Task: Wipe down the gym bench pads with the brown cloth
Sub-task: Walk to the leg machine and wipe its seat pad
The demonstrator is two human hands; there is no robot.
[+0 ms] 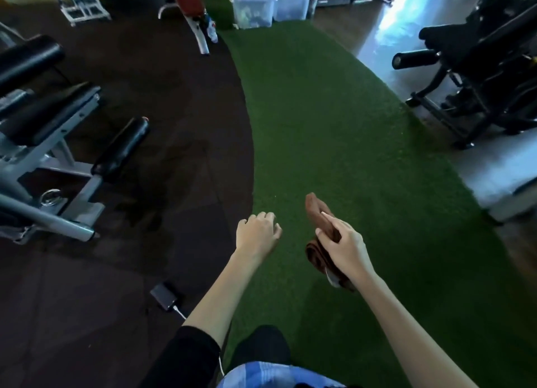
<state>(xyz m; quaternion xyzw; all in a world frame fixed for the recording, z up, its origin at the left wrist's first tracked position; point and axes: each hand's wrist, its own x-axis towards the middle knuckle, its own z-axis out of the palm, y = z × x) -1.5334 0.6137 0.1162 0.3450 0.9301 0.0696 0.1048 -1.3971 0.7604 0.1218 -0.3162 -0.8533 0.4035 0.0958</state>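
While the left hand hangs empty, the right hand grips the brown cloth (folded).

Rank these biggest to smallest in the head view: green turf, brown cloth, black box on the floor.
green turf
brown cloth
black box; cloth hangs nearer the camera, so this pair is unsure.

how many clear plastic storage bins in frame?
2 storage bins: left bin at the far end of the green turf, right bin directly beside it. More may sit hidden behind them.
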